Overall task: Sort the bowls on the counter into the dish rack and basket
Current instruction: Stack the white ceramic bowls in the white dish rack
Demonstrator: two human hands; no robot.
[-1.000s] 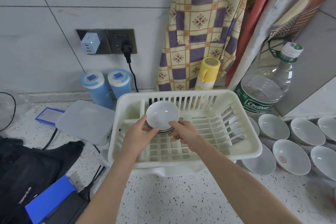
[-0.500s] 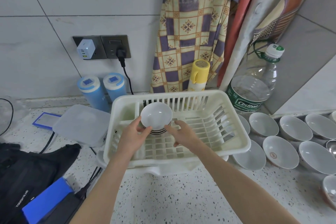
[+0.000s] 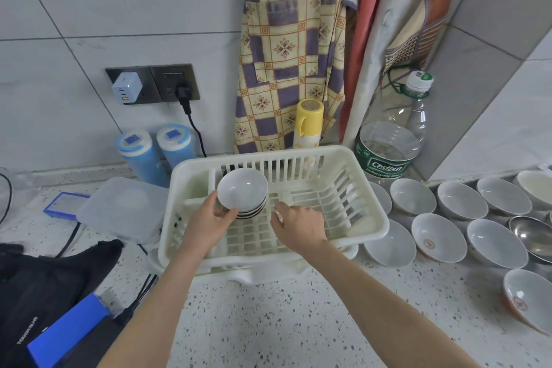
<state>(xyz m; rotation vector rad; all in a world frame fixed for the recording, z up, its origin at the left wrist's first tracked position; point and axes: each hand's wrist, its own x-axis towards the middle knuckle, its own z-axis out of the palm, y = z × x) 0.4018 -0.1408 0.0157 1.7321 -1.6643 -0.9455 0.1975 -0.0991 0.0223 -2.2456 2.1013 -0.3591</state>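
Bowl stack: several small white bowls point(image 3: 242, 192) nested on edge, dark rims showing along the lower side, hollows facing the camera; they stand in the rear left part of the dish rack.
Dish rack: cream plastic rack point(image 3: 370, 209) with slotted walls and a grid floor, resting on the table over a white cloth.
Left hand: left hand point(image 3: 209, 224) grips the lower left edge of the stack, thumb on the front bowl, fingers curled under it.
Right hand: right hand point(image 3: 300, 225) hangs inside the rack just right of the stack, apart from it, fingers loosely curled and holding nothing.
Loose bowls: a cluster of white bowls point(image 3: 437, 236) sits upright on the table right of the rack; two show red marks inside.
Table: pale speckled stone table point(image 3: 268, 323), with a black bag and blue box at the left.
Room: grey tiled wall point(image 3: 89, 9), a double socket, a hanging patterned cloth, a large water bottle point(image 3: 394, 146).
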